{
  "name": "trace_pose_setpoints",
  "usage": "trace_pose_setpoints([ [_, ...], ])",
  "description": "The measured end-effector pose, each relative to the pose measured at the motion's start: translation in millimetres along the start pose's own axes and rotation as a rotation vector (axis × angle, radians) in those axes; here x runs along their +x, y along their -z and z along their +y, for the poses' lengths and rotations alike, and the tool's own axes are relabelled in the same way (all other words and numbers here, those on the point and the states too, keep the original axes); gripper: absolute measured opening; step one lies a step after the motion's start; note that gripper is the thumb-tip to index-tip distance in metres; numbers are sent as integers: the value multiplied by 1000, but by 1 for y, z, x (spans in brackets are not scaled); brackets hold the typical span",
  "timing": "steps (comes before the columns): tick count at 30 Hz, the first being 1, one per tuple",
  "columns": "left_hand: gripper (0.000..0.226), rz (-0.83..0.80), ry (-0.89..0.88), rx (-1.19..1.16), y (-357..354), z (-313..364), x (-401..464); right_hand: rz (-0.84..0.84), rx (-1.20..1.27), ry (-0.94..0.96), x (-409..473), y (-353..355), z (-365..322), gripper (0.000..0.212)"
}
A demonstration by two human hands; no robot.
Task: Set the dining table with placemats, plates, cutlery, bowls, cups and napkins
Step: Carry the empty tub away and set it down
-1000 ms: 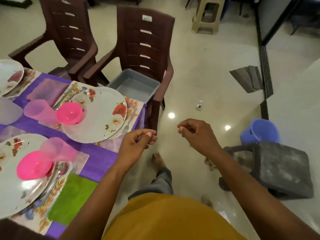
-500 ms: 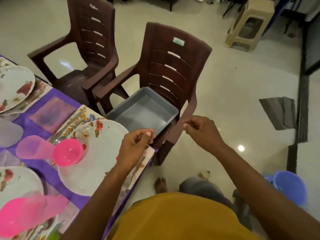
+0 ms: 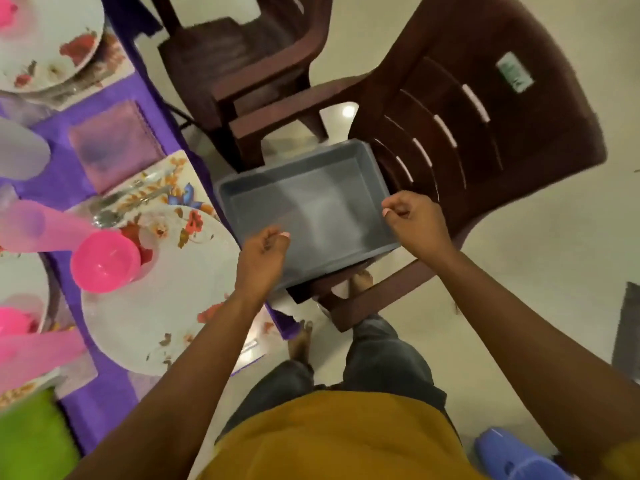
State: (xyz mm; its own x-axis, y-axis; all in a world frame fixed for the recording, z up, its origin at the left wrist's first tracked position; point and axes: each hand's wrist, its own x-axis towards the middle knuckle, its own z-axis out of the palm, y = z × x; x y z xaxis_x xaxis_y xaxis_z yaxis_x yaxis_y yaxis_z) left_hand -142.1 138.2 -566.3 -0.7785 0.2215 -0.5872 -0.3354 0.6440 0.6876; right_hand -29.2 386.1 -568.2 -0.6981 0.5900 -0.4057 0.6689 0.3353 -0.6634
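The purple-clothed table (image 3: 104, 407) at the left carries a floral plate (image 3: 162, 306) with a pink bowl (image 3: 104, 261) on it. A pink cup (image 3: 38, 230) lies beside the bowl. Cutlery (image 3: 131, 199) rests on a floral placemat (image 3: 173, 174), with a purple napkin (image 3: 114, 147) behind it and a green napkin (image 3: 31, 441) at the near left. An empty grey tub (image 3: 311, 202) sits on a brown chair (image 3: 485, 98). My left hand (image 3: 261, 261) hovers over the tub's near rim with curled fingers. My right hand (image 3: 412, 220), also curled, is at its right rim. Neither holds anything visible.
A second brown chair (image 3: 242, 60) stands against the table behind the first. A blue bucket (image 3: 512, 459) is on the floor at the lower right, and a dark mat (image 3: 627, 334) lies at the right edge. More plates and pink bowls fill the table's left side.
I have stepped toward the chair and now look down into the grey tub. Both hands, still curled, have moved forward from beside the table to above the tub's rims.
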Motion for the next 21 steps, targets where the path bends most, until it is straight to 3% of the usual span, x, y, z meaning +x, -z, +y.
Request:
trace_pose_setpoints([
  [2,13,28,94,-10,-15,-5,18,-73,-35,-20,33,-9,12,25],
  [5,50,79,219,1,-34,-12,43,-175,-82,-69,75,-29,34,31],
  [8,62,135,362,73,-46,-31,82,-261,-152,-98,107,-52,56,36],
  [12,102,159,531,219,-55,-65,131,-326,-244,-107,148,-74,79,46],
  [17,99,307,625,276,-58,-87,170,-394,-296,-168,193,-94,122,80],
  [21,100,379,680,295,-58,-94,192,-385,-287,-201,212,-100,126,82],
])
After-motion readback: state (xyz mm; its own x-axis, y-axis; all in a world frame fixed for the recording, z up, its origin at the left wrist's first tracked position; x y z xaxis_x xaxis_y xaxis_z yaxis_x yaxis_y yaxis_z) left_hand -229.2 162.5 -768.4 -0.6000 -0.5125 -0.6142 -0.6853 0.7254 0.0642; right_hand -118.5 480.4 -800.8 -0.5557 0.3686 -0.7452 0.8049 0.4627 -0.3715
